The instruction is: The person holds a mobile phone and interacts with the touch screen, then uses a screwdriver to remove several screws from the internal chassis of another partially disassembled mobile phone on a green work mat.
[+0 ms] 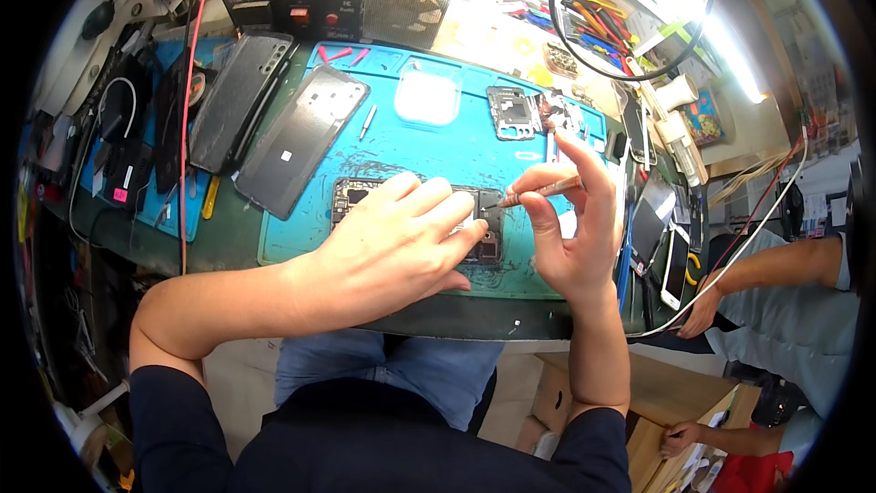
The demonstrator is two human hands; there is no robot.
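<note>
An opened smartphone [492, 245] lies lengthwise on the blue work mat [401, 157], its dark inner parts and circuit board exposed. My left hand [401, 236] reaches across the phone's middle and steadies it, fingers over the top and thumb by the near edge. Much of the phone is hidden beneath that hand. Between thumb and fingers, my right hand [584, 233] pinches a thin precision screwdriver [552, 189]. Its tip points left, at the right end of the phone; whether it touches a screw is too small to tell.
A detached phone back cover [301, 141] lies left of the phone. Beyond are a clear plastic tray [427, 96], a small bit [368, 122] and a dark phone part [514, 113]. A magnifier ring [554, 9] overhangs the back right. At the right, another person's hand [701, 310] is near the bench edge.
</note>
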